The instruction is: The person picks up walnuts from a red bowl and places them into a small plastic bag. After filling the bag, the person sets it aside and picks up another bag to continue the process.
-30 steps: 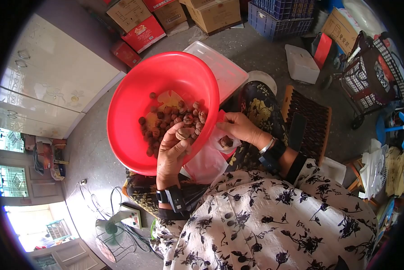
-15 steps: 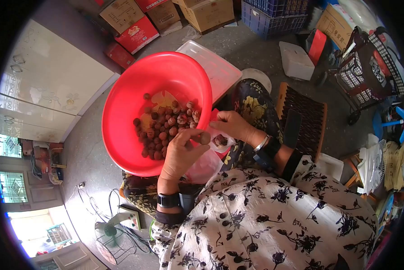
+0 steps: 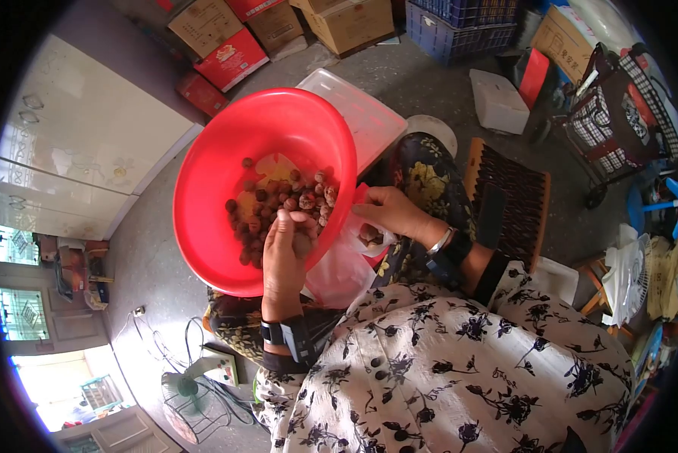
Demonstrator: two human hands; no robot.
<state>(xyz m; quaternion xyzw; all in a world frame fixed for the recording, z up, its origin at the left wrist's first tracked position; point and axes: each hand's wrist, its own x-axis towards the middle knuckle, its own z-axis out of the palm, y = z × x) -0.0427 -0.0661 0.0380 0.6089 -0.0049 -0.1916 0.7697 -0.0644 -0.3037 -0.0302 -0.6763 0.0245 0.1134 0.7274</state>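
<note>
Grasps a nut [image 3: 303,243] with left hand [image 3: 278,266] over red basin [image 3: 206,177] and plastic bag [image 3: 352,249] with right hand [image 3: 401,215] beside it, with pale container [image 3: 376,119] partly behind it, cardboard boxes [image 3: 352,23] beyond.

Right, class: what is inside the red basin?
Brown, nut-like balls, partly covering a yellow patch. Whatever lies under the balls or behind the left hand cannot be seen.

Large round red plastic basin [image 3: 214,162] is holding rough, round brown nuts [image 3: 254,225], clustering loosely toward its near-right wall, few sitting apart. Crumpled translucent whitish plastic bag [image 3: 342,278] is sagging just outside near-right rim, dark-brown piece [image 3: 369,235] showing inside.
</note>
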